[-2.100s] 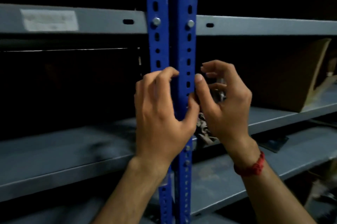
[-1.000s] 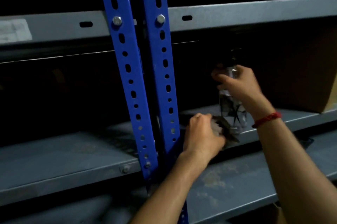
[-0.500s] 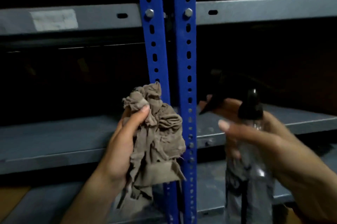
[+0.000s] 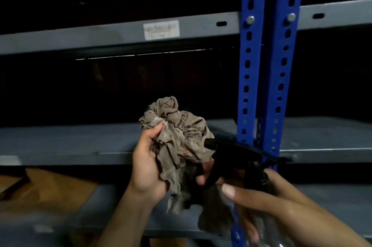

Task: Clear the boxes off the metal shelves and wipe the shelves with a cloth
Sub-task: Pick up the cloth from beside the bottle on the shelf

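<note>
A crumpled grey-brown cloth (image 4: 181,132), wrinkled with a ragged tail hanging down, is bunched in the curled fingers of the left hand (image 4: 148,162) before the grey metal shelf (image 4: 80,146), while the right hand (image 4: 261,202) grips a black-headed spray bottle (image 4: 237,150), its nozzle just beside the cloth.

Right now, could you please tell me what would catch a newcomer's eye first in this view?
The crumpled grey-brown cloth, gripped in the left hand at centre, stands out first, with the spray bottle in the right hand pointing its black nozzle at it. Behind them rise two blue uprights, right of centre, against dim grey shelves.
</note>
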A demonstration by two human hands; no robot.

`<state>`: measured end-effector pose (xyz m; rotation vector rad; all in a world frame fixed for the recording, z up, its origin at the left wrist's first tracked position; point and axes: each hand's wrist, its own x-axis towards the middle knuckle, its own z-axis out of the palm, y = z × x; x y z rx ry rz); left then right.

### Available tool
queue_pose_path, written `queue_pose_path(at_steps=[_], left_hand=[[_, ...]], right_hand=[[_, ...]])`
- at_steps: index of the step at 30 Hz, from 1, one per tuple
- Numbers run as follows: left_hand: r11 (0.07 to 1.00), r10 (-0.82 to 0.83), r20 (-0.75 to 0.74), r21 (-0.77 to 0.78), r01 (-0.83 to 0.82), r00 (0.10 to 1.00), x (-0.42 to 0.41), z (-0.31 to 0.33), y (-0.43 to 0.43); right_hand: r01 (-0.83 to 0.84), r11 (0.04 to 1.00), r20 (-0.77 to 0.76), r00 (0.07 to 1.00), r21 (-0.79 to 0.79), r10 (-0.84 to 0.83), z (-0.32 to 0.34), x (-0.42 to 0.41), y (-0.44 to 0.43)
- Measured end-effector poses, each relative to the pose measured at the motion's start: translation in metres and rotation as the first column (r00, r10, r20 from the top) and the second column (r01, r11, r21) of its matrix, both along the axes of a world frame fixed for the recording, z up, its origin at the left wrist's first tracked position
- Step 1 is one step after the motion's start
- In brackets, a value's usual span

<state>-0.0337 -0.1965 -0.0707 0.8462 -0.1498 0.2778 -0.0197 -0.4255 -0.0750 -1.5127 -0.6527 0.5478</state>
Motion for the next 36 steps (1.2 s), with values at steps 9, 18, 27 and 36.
queue_pose_path(at_steps=[9, 18, 27, 36], left_hand=[[1.000, 0.023, 0.083, -0.022, -0.022, 0.996, 0.001, -0.012, 0.032], [0.994, 0.107, 0.054, -0.028, -0.105, 0.993, 0.007, -0.015, 0.040], [0.997, 0.079, 0.106, -0.002, -0.079, 0.991, 0.014, -0.011, 0.031], [0.991, 0.095, 0.093, -0.098, -0.086, 0.991, 0.021, -0.013, 0.026]], right_hand=[[0.215, 0.965, 0.187, 0.964, -0.148, -0.186, 0.003, -0.035, 0.061], [0.216, 0.958, 0.233, 0.958, -0.190, -0.169, 0.000, -0.032, 0.066], [0.259, 0.939, 0.189, 0.957, -0.225, -0.219, 0.009, -0.032, 0.070], [0.318, 0.932, 0.207, 0.937, -0.175, -0.281, 0.006, -0.030, 0.061]])
